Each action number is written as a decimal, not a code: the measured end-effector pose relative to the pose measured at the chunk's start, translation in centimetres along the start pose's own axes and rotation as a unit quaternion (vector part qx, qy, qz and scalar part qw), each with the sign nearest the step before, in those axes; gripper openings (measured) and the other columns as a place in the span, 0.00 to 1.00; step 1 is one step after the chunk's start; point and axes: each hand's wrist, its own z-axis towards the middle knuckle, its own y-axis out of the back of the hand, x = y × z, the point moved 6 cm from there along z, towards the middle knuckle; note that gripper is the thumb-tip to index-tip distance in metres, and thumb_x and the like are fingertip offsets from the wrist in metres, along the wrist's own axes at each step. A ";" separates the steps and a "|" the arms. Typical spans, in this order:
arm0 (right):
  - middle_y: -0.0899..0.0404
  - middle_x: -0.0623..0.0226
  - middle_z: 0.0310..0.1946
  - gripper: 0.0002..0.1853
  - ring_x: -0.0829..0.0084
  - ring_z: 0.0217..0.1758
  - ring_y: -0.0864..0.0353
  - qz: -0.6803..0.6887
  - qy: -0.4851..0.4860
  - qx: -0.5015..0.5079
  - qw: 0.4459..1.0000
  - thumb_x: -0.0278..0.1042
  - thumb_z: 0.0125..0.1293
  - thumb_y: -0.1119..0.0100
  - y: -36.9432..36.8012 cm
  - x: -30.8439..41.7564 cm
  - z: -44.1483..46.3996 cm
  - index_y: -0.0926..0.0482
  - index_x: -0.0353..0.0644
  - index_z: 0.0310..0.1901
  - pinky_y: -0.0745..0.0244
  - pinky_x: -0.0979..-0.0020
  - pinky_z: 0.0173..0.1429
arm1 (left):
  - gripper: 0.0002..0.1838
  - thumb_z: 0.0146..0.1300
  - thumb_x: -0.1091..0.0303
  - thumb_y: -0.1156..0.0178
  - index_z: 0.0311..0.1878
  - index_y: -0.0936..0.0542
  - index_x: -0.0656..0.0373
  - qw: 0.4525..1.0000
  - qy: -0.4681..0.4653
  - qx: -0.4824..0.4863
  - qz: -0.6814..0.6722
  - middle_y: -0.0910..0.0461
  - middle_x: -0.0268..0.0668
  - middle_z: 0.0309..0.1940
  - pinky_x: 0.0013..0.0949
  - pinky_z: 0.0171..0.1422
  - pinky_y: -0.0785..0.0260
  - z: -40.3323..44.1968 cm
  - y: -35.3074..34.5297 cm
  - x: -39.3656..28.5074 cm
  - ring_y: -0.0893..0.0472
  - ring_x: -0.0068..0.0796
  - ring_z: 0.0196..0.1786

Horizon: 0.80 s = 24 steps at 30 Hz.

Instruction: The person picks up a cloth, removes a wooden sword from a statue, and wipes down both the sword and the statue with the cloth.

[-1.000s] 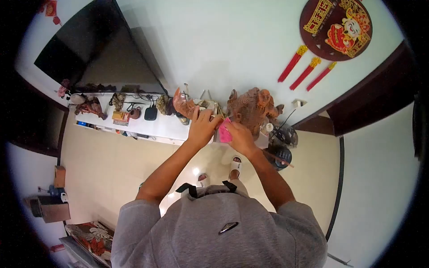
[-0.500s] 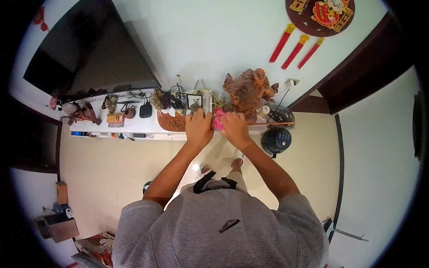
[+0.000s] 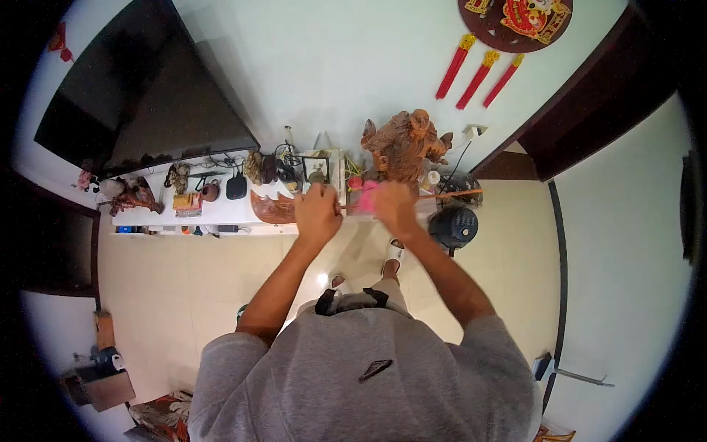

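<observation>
My left hand is closed around the shaft of a long brown wooden piece with a broad, carved, blade-like end. That end sticks out to the left of the hand, in front of the white cabinet. My right hand, slightly blurred, is closed on a pink cloth at the same shaft. The thin shaft runs on to the right past this hand. Behind the hands stands a large carved wooden statue, its lower part partly hidden by my right hand. A small framed picture is behind my left hand.
The white cabinet holds a teapot, a black box, cables and carvings. A large television is at the back left. A dark round-topped appliance stands at the right. My feet are on the tiled floor.
My right hand and the pink cloth have moved right along the shaft, widening the gap to my left hand. My left hand keeps its hold. The view has shifted slightly.
</observation>
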 end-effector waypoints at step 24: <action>0.22 0.53 0.33 0.08 0.52 0.40 0.22 0.018 -0.137 0.129 0.982 0.37 0.57 0.37 -2.3 0.3 -3.6 0.20 0.44 0.35 0.31 0.52 0.43 | 0.12 0.43 0.71 0.34 0.31 0.26 0.51 0.998 0.020 0.056 0.020 0.24 0.34 0.30 0.46 0.46 0.42 -4.2 -1.5 5.0 0.23 0.41 0.39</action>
